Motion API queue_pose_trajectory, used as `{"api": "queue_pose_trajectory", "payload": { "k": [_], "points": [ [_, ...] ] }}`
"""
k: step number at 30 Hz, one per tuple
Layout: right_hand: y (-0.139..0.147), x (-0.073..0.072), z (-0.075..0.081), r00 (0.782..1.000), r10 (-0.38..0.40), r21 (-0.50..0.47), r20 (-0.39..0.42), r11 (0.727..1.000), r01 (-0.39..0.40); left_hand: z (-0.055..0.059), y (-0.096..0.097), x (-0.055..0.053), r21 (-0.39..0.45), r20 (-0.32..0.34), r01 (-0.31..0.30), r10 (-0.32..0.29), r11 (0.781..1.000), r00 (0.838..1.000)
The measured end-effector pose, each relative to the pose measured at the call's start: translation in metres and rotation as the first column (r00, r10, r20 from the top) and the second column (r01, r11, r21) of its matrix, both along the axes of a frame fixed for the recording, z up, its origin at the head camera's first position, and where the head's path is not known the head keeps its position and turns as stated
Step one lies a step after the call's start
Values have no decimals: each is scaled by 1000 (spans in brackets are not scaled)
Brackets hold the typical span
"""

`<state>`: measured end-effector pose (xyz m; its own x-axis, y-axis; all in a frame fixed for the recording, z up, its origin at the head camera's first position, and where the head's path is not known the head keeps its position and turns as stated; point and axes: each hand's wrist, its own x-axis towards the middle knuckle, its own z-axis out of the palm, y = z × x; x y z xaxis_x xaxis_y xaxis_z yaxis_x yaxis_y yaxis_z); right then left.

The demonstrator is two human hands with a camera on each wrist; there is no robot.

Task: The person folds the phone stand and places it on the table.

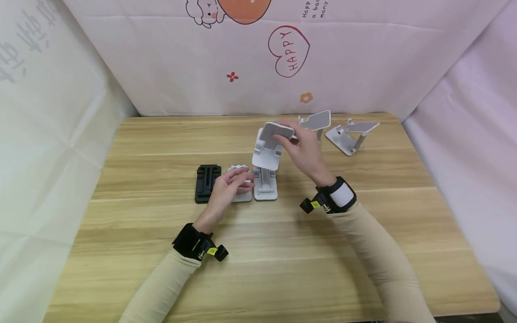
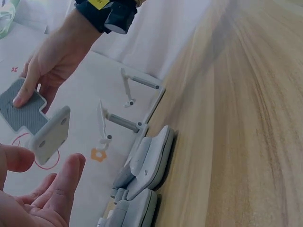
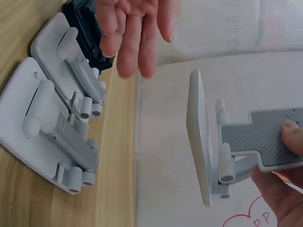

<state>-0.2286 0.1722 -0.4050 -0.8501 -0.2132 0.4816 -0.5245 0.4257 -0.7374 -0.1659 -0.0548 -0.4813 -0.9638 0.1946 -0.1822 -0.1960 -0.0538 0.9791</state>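
Observation:
My right hand (image 1: 304,151) pinches a white phone stand (image 1: 266,158) by its grey-padded plate, thumb on the pad. The stand is partly unfolded and held in the air. In the right wrist view, its pale base (image 3: 199,137) hangs at an angle to the grey pad (image 3: 265,135). My left hand (image 1: 226,189) hovers with loosely bent, spread fingers, holding nothing. Below it is a folded white phone stand (image 1: 243,196), partly hidden by the fingers. A second folded white stand (image 1: 265,188) lies beside that one, and a folded black stand (image 1: 208,185) lies to the left.
Two unfolded white phone stands, one (image 1: 321,120) partly behind my right hand and another (image 1: 344,140) farther right, stand at the back of the wooden table (image 1: 161,148). A white printed cloth (image 1: 177,67) hangs behind the far edge. Pale cloths hang at both sides.

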Motion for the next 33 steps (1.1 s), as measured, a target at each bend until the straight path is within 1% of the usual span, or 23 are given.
{"api": "queue_pose_trajectory", "payload": {
  "k": [5, 9, 17, 25, 30, 33],
  "points": [
    [2, 7, 1, 995, 91, 39, -51, 995, -89, 3, -2, -3, 77, 48, -11, 7, 997, 999],
    [4, 12, 1, 986, 151, 61, -70, 987, -147, 5, -2, -3, 118, 55, -6, -1, 993, 998],
    [9, 20, -2, 974, 215, 118, -70, 972, -206, 7, -2, -2, 136, 19, 57, -60, 989, 998],
    [10, 23, -3, 959, 280, 104, -53, 956, -273, 8, -1, -2, 132, 25, 89, -94, 987, 995],
    [9, 24, -4, 951, 302, 115, -62, 949, -293, 9, 1, -2, 133, 25, 107, -112, 985, 993],
    [9, 26, -5, 951, 303, 123, -65, 948, -293, 10, 1, -2, 134, 29, 113, -118, 985, 993]
  ]
}}
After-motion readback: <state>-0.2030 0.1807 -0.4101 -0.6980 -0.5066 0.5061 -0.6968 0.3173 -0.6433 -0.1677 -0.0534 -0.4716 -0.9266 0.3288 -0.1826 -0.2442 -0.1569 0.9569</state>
